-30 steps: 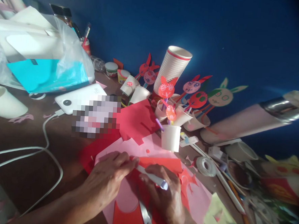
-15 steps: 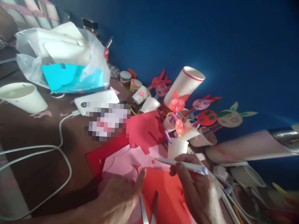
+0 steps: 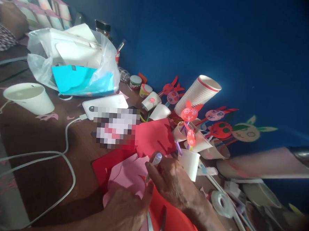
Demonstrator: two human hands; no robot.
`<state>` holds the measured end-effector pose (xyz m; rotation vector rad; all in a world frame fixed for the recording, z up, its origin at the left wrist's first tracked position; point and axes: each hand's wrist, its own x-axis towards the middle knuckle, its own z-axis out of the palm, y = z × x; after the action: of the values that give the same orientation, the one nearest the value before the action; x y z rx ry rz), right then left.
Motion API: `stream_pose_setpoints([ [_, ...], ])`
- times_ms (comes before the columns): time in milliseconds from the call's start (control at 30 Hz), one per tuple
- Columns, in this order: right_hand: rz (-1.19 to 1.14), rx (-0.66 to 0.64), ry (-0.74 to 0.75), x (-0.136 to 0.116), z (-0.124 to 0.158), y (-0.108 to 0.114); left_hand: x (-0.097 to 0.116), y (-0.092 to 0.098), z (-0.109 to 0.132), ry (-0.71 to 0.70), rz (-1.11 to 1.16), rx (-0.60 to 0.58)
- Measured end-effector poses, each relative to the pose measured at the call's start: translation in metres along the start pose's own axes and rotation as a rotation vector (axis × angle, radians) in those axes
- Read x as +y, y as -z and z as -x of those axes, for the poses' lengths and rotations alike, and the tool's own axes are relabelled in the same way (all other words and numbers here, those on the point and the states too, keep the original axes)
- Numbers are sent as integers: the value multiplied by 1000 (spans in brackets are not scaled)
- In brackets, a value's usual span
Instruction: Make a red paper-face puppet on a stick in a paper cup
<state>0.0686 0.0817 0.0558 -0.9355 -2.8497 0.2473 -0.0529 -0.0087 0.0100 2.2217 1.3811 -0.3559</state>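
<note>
Against a blue wall [image 3: 226, 46], at the near edge of a brown table [image 3: 32, 146], the right hand [image 3: 172, 181] pinches a white marker [image 3: 153, 166] narrowly (lilac cap upward) above pink paper [image 3: 126, 178]. The left hand [image 3: 126, 215] lies open at that paper's lower edge, just beside steel scissors [image 3: 151, 227] on red paper [image 3: 174, 221].

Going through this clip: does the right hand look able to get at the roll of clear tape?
Probably yes. The right hand is fairly close to the roll of clear tape, and only a pink paper scrap lies near the path. It holds a white pen, though, so it would likely need to put that down first.
</note>
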Motion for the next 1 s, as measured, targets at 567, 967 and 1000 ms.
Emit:
stream_pose_setpoints([
  [567,510,-62,233,-4,-9,-5,0,20,2,-35,53,-75],
  [967,75,64,34,8,-11,-12,1,13,1,-4,21,-62],
  [1000,24,66,11,8,-11,-12,1,12,1,-7,28,-51],
])
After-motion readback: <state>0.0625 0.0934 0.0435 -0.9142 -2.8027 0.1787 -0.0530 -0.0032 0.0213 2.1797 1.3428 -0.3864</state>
